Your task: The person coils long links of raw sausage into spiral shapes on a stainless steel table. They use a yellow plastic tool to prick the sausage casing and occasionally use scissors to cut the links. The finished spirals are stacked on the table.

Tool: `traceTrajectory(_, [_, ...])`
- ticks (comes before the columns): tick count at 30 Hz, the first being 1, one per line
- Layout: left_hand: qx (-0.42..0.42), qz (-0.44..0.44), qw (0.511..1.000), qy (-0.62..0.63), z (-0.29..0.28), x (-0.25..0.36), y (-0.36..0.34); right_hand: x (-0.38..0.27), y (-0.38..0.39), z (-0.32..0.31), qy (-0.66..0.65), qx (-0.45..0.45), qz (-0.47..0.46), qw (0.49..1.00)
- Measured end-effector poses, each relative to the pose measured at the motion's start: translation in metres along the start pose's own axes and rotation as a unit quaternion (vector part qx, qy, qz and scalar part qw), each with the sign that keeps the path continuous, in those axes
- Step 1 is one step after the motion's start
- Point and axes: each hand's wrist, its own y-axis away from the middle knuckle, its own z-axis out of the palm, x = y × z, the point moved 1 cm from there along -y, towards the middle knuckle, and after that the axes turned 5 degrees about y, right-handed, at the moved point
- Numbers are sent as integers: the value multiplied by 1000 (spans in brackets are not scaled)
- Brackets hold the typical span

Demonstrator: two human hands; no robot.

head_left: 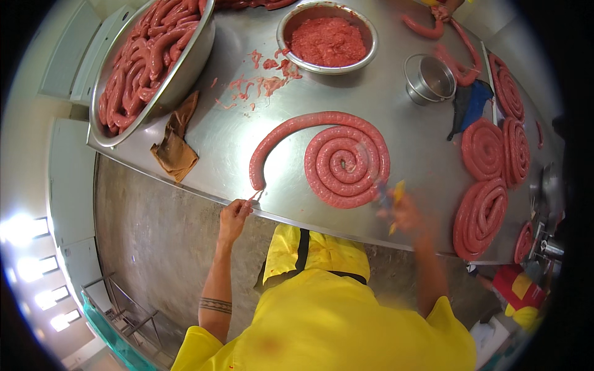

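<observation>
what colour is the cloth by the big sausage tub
The cloth is brown, best seen in the head view.

Open lane on table (424, 145) right of sausage coil (346, 182); metal container (436, 77) beyond lane, bowl (328, 69) beyond coil

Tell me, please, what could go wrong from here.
The left hand pinches the thin casing end, so a hard tug might tear it. The blurred blue-and-yellow thing in the right hand is close to the coil and, if sharp, could nick it. The cloth lies at the table's edge, so a bump might drop it.
</observation>
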Motion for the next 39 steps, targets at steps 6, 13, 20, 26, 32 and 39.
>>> traceTrajectory(6, [64,0,995,79,8,-8,21,-36,-19,168,-257,-464,158,833])
traceTrajectory(13, [82,-3,997,3,15,8,33,-58,-65,223,-228,-430,198,851])
traceTrajectory(20, [24,-5,998,58,-1,77,20,-62,-58,204,-193,-349,133,907])
traceTrajectory(26, [-136,244,929,242,-46,175,-34,-41,-17,83,-281,52,99,953])
traceTrajectory(32, [-75,124,989,33,-12,168,-239,78,-5,-84,70,328,73,939])
traceTrajectory(39, [-17,297,927,-228,56,53,-182,149,21,-136,226,522,119,814])
